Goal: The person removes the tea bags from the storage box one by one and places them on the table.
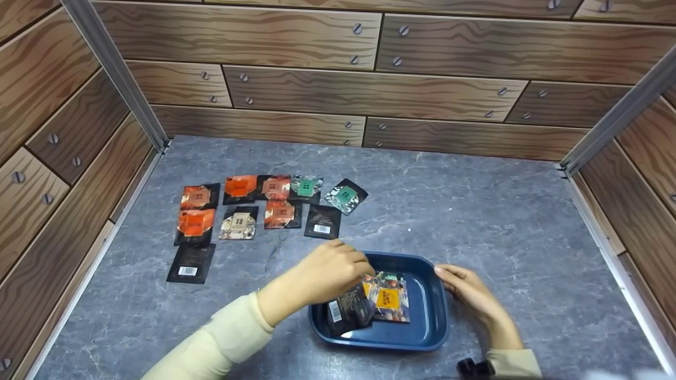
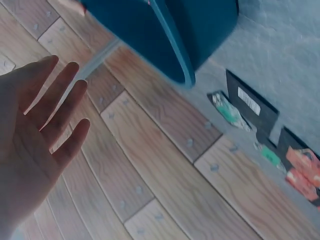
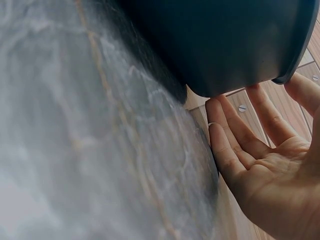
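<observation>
A blue plastic tray (image 1: 364, 343) stands on the marbled tabletop. Inside it lie small square sachets, among them a black one with a barcode (image 1: 346, 311) and one with a yellow label (image 1: 390, 300). Over the tray's left part is my left hand (image 1: 330, 272), partly hiding the sachets; in the left wrist view its fingers (image 2: 62, 100) are spread and loosely bent with nothing between them. My right hand (image 1: 470, 287) holds the tray's right side, thumb at the rim and the other fingertips against the outer wall, as the right wrist view shows.
Left of and beyond the tray, several sachets lie loosely in rows, including an orange one (image 1: 195, 224), a green one (image 1: 346, 196) and a black one (image 1: 191, 263). Wood-patterned panels (image 1: 296, 89) wall in the tabletop at the back and sides.
</observation>
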A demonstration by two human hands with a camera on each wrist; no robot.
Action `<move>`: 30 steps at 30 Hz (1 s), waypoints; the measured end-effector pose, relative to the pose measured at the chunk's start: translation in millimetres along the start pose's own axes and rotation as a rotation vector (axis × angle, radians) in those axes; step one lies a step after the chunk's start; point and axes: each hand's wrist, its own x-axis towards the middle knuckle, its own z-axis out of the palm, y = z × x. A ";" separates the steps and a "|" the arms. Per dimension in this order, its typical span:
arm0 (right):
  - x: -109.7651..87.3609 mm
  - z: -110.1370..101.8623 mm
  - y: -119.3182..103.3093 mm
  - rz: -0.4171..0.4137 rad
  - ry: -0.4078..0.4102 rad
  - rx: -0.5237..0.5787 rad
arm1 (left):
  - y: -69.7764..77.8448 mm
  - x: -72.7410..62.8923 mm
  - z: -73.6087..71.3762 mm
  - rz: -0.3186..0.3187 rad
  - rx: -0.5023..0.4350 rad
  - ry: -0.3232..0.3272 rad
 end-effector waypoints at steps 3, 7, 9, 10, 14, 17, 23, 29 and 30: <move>-0.3 -0.2 -0.5 0.002 0.003 0.002 | 5.5 5.2 7.8 0.027 0.030 -0.045; 0.0 -0.9 0.1 -0.001 0.007 -0.007 | 15.4 8.4 19.3 0.046 0.042 -0.125; 0.3 -1.5 1.2 0.001 0.008 -0.013 | 21.0 9.2 25.0 0.049 0.034 -0.174; 0.4 -1.7 1.7 0.000 0.006 -0.016 | 23.8 9.8 27.8 0.048 0.026 -0.200; 0.9 -2.6 3.4 0.003 0.016 -0.023 | 31.3 13.6 35.3 0.036 0.025 -0.310; 0.1 -2.2 2.8 0.003 0.015 -0.024 | 33.2 16.5 38.9 -0.002 0.049 -0.399; -0.8 0.0 1.2 0.015 0.012 -0.024 | 33.3 18.4 49.3 -0.064 0.103 -0.525; -0.2 -0.4 0.9 0.028 0.018 -0.010 | 33.1 21.3 58.2 -0.041 0.148 -0.513; -0.2 -0.6 0.8 0.027 0.015 -0.007 | 32.8 21.9 58.7 -0.037 0.157 -0.510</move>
